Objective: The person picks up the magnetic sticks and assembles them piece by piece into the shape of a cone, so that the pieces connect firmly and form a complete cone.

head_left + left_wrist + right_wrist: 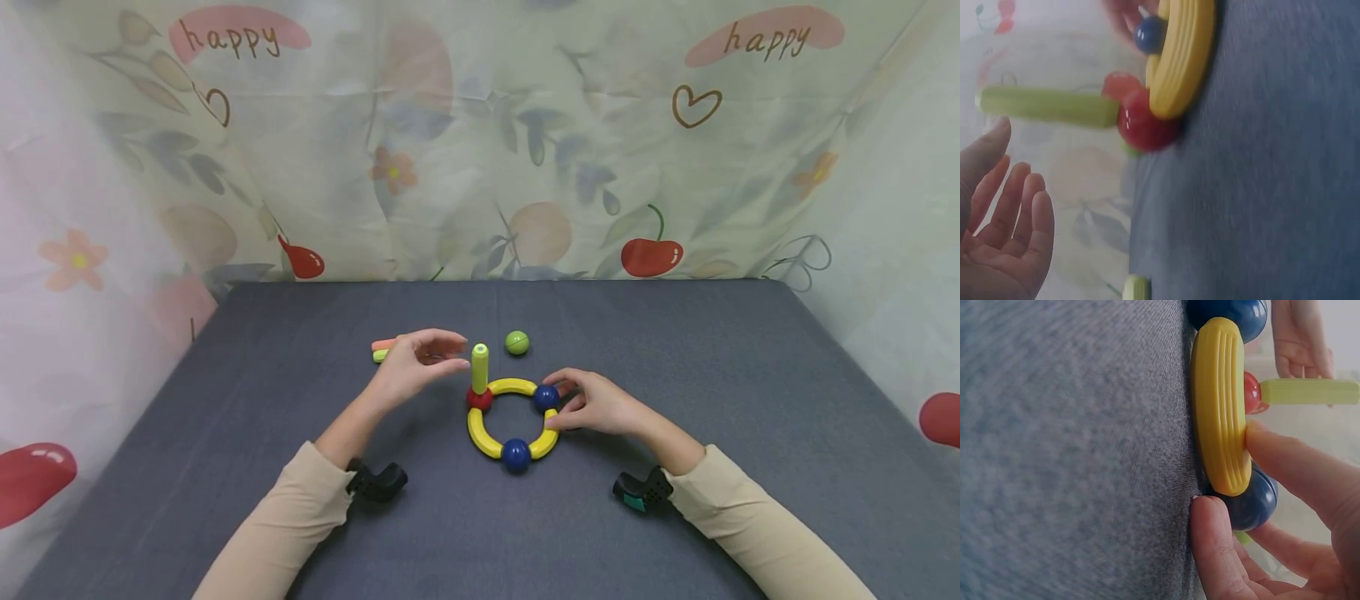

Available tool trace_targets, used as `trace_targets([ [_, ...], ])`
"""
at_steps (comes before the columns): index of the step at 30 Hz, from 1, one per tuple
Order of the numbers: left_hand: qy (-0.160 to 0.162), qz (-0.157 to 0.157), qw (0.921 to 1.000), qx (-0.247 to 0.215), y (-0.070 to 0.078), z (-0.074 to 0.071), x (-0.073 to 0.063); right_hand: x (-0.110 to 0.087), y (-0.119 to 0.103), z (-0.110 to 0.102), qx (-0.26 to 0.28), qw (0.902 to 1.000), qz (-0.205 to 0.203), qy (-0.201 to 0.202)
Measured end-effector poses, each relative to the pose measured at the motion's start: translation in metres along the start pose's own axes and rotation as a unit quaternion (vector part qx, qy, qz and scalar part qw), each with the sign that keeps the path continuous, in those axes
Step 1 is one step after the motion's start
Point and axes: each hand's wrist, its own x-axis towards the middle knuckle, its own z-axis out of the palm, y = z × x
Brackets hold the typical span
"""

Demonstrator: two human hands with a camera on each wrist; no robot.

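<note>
A ring of yellow curved rods (1219,406) lies on the table, joined by a red ball (480,400), a back right blue ball (546,398) and a front blue ball (516,456). From the red ball a light green stick (480,367) stands upright. My left hand (416,362) is just left of this stick, fingers loosely bent and holding nothing; a gap shows between thumb and stick in the left wrist view. My right hand (600,404) holds the ring at the back right blue ball, its thumb against the adjoining yellow rod.
Behind the ring sits a green ball (517,342). An orange-pink stick (382,344) and another green stick (380,357) lie partly hidden behind my left hand. A patterned cloth (480,167) hangs along the back edge of the dark grey table (225,467).
</note>
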Motion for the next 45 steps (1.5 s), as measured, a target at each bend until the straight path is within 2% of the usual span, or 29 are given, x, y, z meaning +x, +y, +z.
trace_targets([
  [7,0.044,-0.021,0.9983,0.032,-0.016,-0.021,0.003,-0.001,-0.002,0.001,-0.006,1.0000,0.005,0.005],
  [10,0.061,-0.044,0.9961,0.046,-0.022,-0.029,0.004,-0.002,-0.003,0.001,-0.009,0.9999,0.002,0.005],
  [17,0.069,-0.089,0.9881,0.106,-0.034,-0.048,0.005,-0.002,-0.003,0.000,-0.014,0.9998,-0.012,0.006],
  [22,0.067,-0.106,0.9814,0.145,-0.041,-0.054,0.003,-0.002,-0.003,0.001,-0.014,0.9998,-0.012,0.007],
  [30,0.051,-0.101,0.9764,0.184,-0.047,-0.056,0.003,-0.002,-0.002,0.001,-0.013,0.9998,-0.011,0.006],
  [35,0.036,-0.103,0.9705,0.215,-0.047,-0.057,0.003,-0.002,-0.002,0.001,-0.009,0.9999,-0.010,0.005],
  [41,0.015,-0.136,0.9584,0.250,-0.043,-0.056,0.006,-0.002,-0.003,0.001,-0.008,0.9999,-0.006,0.005],
  [45,0.013,-0.150,0.9542,0.258,-0.042,-0.055,0.006,-0.003,-0.002,0.001,-0.015,0.9998,-0.011,0.006],
])
